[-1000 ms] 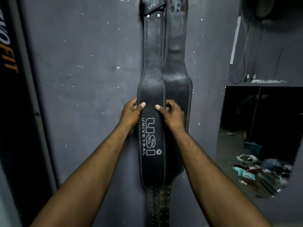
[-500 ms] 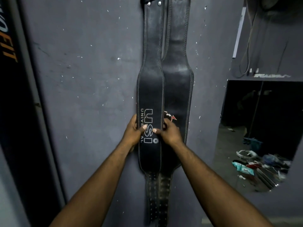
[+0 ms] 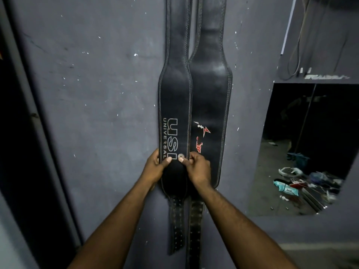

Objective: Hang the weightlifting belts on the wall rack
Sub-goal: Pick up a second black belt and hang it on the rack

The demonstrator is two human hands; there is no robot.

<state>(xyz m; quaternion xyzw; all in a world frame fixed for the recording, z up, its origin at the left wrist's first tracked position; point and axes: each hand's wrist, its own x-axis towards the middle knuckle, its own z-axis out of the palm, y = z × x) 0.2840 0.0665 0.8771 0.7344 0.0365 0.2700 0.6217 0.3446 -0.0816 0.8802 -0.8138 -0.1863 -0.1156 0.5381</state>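
Observation:
Two black leather weightlifting belts hang side by side down a grey wall. The left belt (image 3: 174, 98) carries a white USI UNIVERSAL logo and overlaps the right belt (image 3: 211, 90), which shows a red logo. My left hand (image 3: 154, 168) grips the left edge of the USI belt just below its logo, thumb on the front. Opposite it, my right hand (image 3: 197, 167) pinches the same belt's right edge. The belts' tops and the rack are out of frame above. Both perforated tails hang below my hands.
A dark door frame (image 3: 29, 152) runs down the left side. A mirror (image 3: 303, 148) on the right wall reflects a cluttered floor. Cables (image 3: 297, 45) hang above the mirror.
Both hands have slid down the USI belt from above the logo to below it, uncovering the red logo on the right belt. The view has also dropped lower along the belts.

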